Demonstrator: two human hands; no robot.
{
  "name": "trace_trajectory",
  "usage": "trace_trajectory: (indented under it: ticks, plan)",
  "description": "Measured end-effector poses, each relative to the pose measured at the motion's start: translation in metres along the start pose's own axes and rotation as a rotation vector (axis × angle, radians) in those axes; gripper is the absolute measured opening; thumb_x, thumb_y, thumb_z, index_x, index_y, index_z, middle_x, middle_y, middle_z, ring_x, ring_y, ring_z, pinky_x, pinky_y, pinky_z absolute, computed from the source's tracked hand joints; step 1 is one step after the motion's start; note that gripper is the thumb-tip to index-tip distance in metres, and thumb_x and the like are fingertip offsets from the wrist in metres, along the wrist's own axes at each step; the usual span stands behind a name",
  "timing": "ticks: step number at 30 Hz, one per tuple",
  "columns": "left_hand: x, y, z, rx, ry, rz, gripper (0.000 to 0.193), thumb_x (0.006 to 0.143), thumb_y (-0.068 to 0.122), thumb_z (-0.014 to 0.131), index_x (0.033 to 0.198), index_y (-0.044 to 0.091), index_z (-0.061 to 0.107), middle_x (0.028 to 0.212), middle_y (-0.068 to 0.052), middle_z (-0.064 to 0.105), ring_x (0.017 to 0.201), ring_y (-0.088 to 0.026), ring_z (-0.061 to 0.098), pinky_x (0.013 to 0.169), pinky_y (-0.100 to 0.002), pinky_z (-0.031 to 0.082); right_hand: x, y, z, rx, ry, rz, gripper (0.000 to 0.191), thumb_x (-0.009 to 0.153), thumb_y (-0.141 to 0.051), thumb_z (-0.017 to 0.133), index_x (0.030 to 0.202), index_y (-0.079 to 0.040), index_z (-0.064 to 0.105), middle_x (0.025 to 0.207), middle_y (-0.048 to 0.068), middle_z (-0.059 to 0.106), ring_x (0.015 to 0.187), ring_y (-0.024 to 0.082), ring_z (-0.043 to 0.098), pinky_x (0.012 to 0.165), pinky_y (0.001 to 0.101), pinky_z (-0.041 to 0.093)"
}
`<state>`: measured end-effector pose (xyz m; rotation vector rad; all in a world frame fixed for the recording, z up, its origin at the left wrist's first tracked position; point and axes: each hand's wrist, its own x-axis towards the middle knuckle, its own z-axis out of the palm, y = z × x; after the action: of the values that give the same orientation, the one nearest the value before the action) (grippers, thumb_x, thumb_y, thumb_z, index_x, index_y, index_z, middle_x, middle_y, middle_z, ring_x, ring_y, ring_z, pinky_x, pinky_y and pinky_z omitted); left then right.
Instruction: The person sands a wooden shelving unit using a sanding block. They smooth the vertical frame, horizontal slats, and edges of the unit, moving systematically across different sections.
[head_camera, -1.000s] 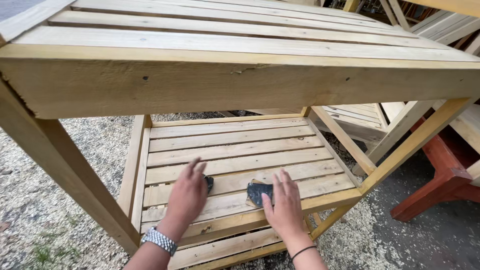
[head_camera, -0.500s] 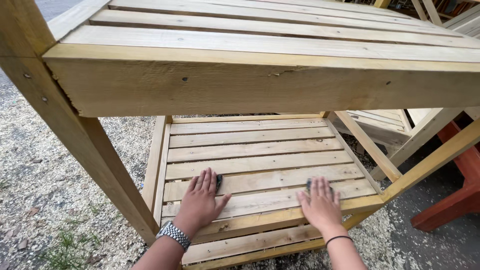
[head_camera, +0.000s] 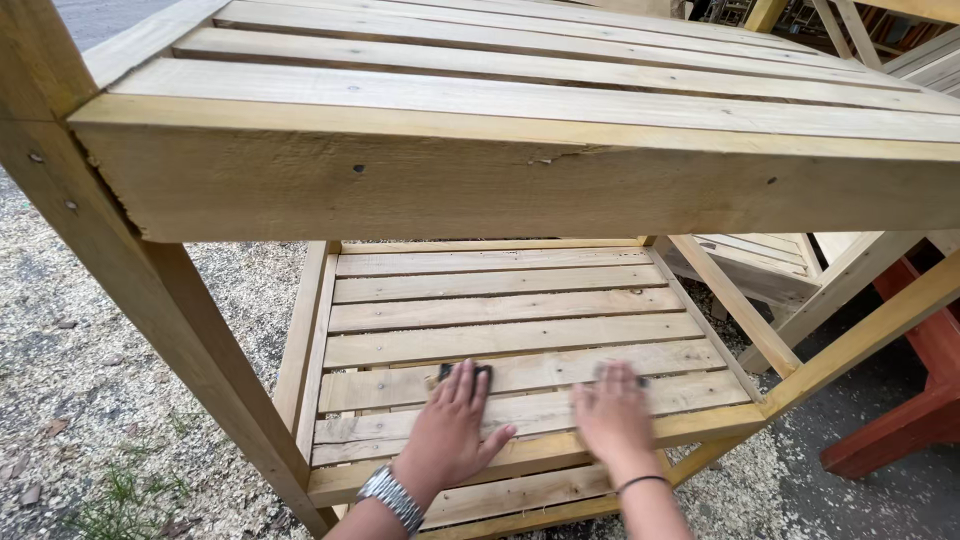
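Note:
Both of my hands lie flat on the lower slatted shelf (head_camera: 500, 310) of a pale wooden table. My left hand (head_camera: 455, 425), with a silver watch (head_camera: 392, 497) on its wrist, presses a small dark sanding pad (head_camera: 462, 371) that shows at the fingertips. My right hand (head_camera: 612, 410) is motion-blurred and wears a thin black band (head_camera: 640, 483). It covers a second dark pad, of which only a sliver shows by the fingers. The hands are close together on the front slats.
The table's slatted top (head_camera: 520, 95) and thick front rail (head_camera: 520, 190) overhang the shelf. A leg (head_camera: 170, 310) stands at the left and diagonal braces (head_camera: 860, 335) at the right. Gravel and sawdust (head_camera: 90, 350) cover the ground. A red wooden piece (head_camera: 920, 400) and more timber frames stand at the right.
My right hand has slid left along the front slats, closer to my left hand. The left hand stays over its pad. The view has shifted slightly.

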<state>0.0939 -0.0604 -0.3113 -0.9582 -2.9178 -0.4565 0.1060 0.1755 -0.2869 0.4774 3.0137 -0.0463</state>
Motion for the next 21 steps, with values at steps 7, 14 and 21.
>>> trace_trajectory:
  ticks: [7, 14, 21]
  plan:
    - [0.001, 0.0, -0.022, -0.006, -0.172, -0.122, 0.09, 0.098, 0.07, 0.018, 0.161, 0.006, 0.014, 0.166, -0.022, 0.008, 0.154, -0.036, 0.004, 0.121, -0.046, 0.008, 0.004, 0.01, 0.005, -0.177, -0.101, -0.089, 0.064, 0.106, -0.041, 0.012, 0.163, -0.013, 0.004, 0.172, 0.005, -0.003, 0.158, 0.023, 0.0, 0.129, 0.0495, 0.006]
    - [-0.001, -0.016, -0.009, -0.045, -0.105, -0.035, 0.084, 0.1, 0.067, 0.016, 0.16, 0.009, 0.02, 0.167, -0.021, 0.01, 0.156, -0.032, 0.007, 0.125, -0.041, 0.009, 0.012, -0.031, 0.009, -0.025, -0.029, -0.093, 0.071, 0.103, -0.04, 0.023, 0.163, -0.006, 0.003, 0.171, 0.01, -0.004, 0.157, 0.024, -0.002, 0.127, 0.0464, 0.004]
    - [-0.025, -0.03, -0.035, 0.069, -0.163, -0.256, 0.087, 0.097, 0.07, 0.016, 0.16, 0.01, 0.017, 0.167, -0.018, 0.01, 0.156, -0.03, 0.009, 0.125, -0.04, 0.011, 0.005, 0.025, -0.003, 0.027, -0.093, -0.027, 0.065, 0.104, -0.039, 0.016, 0.161, -0.011, 0.005, 0.172, 0.006, -0.003, 0.157, 0.022, -0.001, 0.126, 0.0456, 0.004]
